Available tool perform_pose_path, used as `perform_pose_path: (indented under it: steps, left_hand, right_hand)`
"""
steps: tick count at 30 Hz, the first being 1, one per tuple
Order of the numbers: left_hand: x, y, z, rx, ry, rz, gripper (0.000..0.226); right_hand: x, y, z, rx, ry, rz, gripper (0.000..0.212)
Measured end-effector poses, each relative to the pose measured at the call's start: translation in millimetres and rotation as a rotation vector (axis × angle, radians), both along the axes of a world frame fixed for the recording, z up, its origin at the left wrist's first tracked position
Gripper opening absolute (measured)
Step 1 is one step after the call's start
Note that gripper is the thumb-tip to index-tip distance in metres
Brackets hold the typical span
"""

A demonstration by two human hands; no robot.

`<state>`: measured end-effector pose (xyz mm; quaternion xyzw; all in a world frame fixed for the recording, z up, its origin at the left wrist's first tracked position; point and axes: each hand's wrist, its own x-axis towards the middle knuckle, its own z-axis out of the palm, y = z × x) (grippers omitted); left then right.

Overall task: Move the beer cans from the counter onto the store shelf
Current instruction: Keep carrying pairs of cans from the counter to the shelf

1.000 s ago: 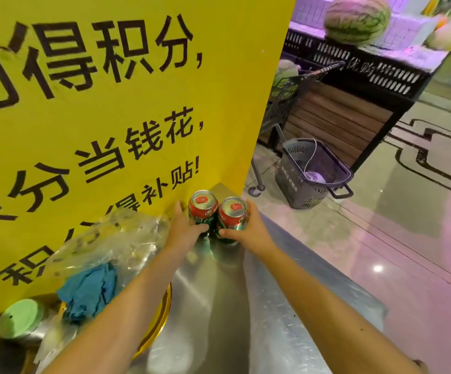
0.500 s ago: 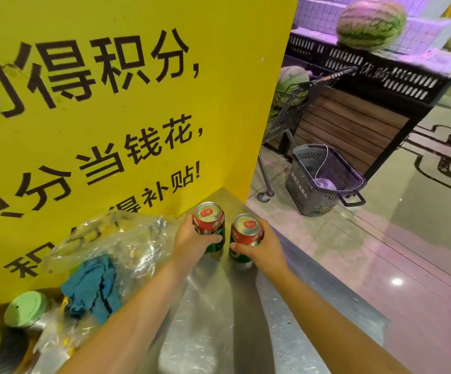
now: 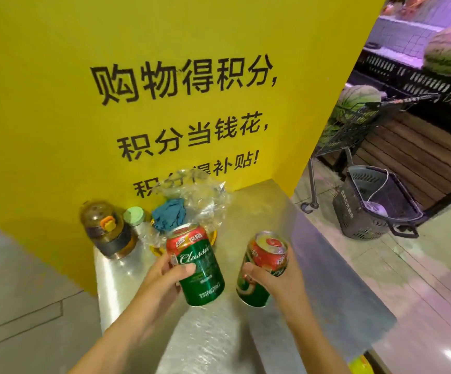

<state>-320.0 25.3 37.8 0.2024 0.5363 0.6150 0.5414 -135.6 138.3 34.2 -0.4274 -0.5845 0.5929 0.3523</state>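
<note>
Both beer cans have come up off the counter [image 3: 246,333]. Half a second back they stood on the steel near the yellow sign [image 3: 165,103], each with a hand closed round it; now they are in the air, nearer the camera and tipped so their tops lean away.

The left hand [image 3: 162,276] has its fingers and thumb wrapped round the left can [image 3: 197,265], thumb lying across the green label. The right hand [image 3: 270,276] grips the right can [image 3: 262,268] from its 3 o'clock side, fingers curled behind, thumb on the front. The cans are just beside each other, apart, neither touching the counter.

At 11 o'clock from the left can sit a clear plastic bag [image 3: 197,195] with a blue cloth [image 3: 169,214] inside, then a green-lidded cup [image 3: 134,215] and a brown bottle [image 3: 105,230] further to 10 o'clock, all against the sign. Off at 2 o'clock on the floor are a grey shopping basket [image 3: 367,209] and a trolley [image 3: 353,130] with a watermelon [image 3: 359,101] in it.

So the pick-up looks done for this pair (no other cans show on the counter). No store shelf for drinks is in view; I judge the carry comes next, which calls for turning away from the sign while keeping both grips firm.
</note>
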Motion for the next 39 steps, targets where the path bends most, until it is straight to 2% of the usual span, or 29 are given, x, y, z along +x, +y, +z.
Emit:
perform_pose_path:
  steps: [8,12,16,21,25,32,36,39]
  left_hand:
    - [-58.4,-182.5,25.4,-0.01,0.116,0.303,0.107]
    - [-92.9,-296.2,28.1,-0.028,0.133,0.508,0.107]
    - [-122.8,-414.3,37.8,-0.029,0.132,0.631,0.1]
    - [-149.3,-547.8,42.2,-0.095,0.121,0.849,0.12]
    - [-152.2,-635.0,51.2,-0.094,0.156,1.047,0.115]
    - [-160.7,-723.0,54.8,-0.099,0.168,1.335,0.099]
    - [-185.1,-742.3,51.5,-0.107,0.162,1.425,0.076]
    - [-214.3,-753.3,50.8,-0.113,0.144,1.487,0.081]
  right_hand:
    - [-99.8,-137.7,25.2,-0.009,0.055,0.237,0.068]
    - [-161.8,-225.1,36.7,-0.001,0.047,0.391,0.056]
    - [-219.5,-324.5,42.4,-0.004,0.026,0.542,0.066]
    - [-287.8,-444.1,50.4,-0.05,-0.043,0.762,0.056]
    - [-325.8,-527.7,59.9,-0.028,-0.059,0.925,0.055]
    - [-382.8,-621.9,69.1,-0.004,-0.045,1.166,0.055]
    - [-425.7,-646.2,66.1,0.002,-0.044,1.237,0.054]
    - [-470.5,-663.3,63.8,0.003,-0.028,1.3,0.056]
